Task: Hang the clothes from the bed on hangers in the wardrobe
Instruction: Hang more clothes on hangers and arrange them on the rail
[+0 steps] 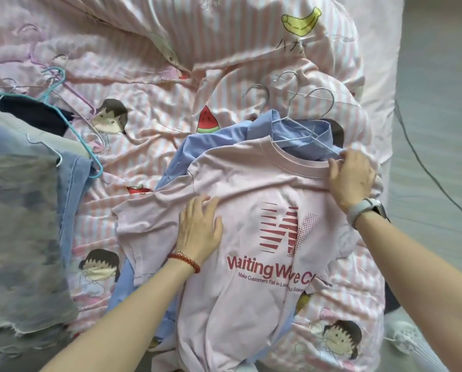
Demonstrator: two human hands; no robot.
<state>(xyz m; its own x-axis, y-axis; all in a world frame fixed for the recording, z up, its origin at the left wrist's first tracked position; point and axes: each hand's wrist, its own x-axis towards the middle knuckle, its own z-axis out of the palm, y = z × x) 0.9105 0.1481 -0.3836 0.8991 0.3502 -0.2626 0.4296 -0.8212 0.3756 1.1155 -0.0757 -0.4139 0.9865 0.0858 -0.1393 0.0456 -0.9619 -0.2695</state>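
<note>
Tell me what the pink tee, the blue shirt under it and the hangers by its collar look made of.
Pink tee: soft matte knit, likely cotton jersey; ribbed collar, printed logo.
Blue shirt: smoother, thinner woven cloth, probably cotton or a blend; crisp folded collar.
Hangers: thin bare metal wire, silvery with a glint; three hooks show.

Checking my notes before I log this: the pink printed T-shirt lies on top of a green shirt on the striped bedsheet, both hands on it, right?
Not quite: in the head view the shirt under the pink printed T-shirt is light blue, not green. Both the left hand and right hand are on the T-shirt, on the striped bedsheet.
</note>
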